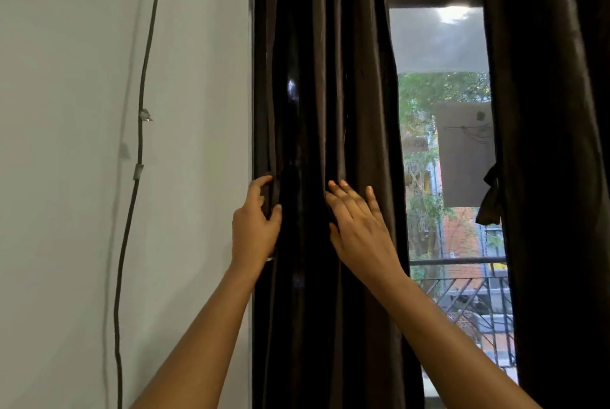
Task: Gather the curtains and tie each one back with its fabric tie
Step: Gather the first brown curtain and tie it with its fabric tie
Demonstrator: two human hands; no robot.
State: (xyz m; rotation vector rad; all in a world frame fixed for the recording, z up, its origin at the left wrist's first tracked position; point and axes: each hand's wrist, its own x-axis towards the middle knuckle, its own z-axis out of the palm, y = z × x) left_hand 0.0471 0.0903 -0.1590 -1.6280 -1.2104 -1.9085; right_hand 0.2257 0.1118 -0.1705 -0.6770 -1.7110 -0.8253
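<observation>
Daylight fills the window [442, 144] between two dark curtains. My left hand [255, 227] grips the wall-side edge of the left curtain [330, 95], anchoring it, I judge; my right hand [358, 227] presses flat-fingered on the folds to bunch them. A fabric tie [491, 200] hangs at the edge of the right curtain [554, 144].

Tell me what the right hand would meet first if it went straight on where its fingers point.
The dark left curtain: fingers of the right hand point up into its folds and seem to touch them, though depth is unclear.
</observation>
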